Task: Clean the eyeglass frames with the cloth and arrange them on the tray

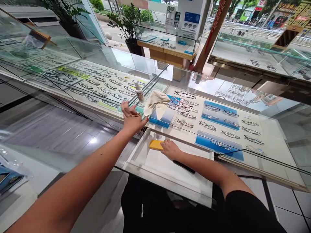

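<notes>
My right hand (170,149) is inside the pulled-out white drawer (150,161), its fingers closed on the right end of a flat yellow rectangular piece (155,144). Whether that piece is a case or a folded cloth I cannot tell. A dark elongated object (186,167) lies in the drawer, partly under my right forearm. My left hand (132,117) rests with fingers apart on the front edge of the glass counter. Just beyond it a small white bottle (139,93) stands on the glass, and a crumpled cream cloth (156,104) lies to its right.
Rows of eyeglasses (207,126) lie under the glass, some on blue display cards (220,114). More frames (107,84) fill the case on the left. Behind stand potted plants (132,29) and another glass showcase (167,45). The open drawer sticks out before my body.
</notes>
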{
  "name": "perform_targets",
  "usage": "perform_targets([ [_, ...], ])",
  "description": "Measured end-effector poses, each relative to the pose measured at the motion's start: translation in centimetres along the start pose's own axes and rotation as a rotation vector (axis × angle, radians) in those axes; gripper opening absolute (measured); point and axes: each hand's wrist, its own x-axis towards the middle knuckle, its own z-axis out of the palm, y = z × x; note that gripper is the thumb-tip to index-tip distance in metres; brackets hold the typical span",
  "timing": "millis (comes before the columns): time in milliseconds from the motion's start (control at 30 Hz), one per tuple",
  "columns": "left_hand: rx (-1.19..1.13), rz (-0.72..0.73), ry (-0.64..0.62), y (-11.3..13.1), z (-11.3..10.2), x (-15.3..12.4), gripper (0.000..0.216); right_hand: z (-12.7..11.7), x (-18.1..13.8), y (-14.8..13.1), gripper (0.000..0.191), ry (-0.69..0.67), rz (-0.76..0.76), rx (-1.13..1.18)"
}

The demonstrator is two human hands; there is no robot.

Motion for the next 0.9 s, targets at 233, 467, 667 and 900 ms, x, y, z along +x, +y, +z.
perform_targets([
  [233,0.02,-0.015,-0.039,0.1,-0.2,0.1,0.091,-3.7,-3.3,2.3,0.07,0.123,0.091,0.031],
  [467,0.032,-0.021,-0.042,0.2,-0.2,0.1,0.091,-7.5,-4.6,8.7,0.069,0.071,0.445,0.06],
  [667,0.04,-0.016,-0.037,0.0,0.0,0.1,0.092,-6.6,-3.5,9.7,0.071,0.1,0.474,0.081],
  [900,0.037,-0.025,-0.079,0.3,-0.5,0.0,0.093,-6.8,-3.6,9.1,0.065,0.076,0.476,0.114],
])
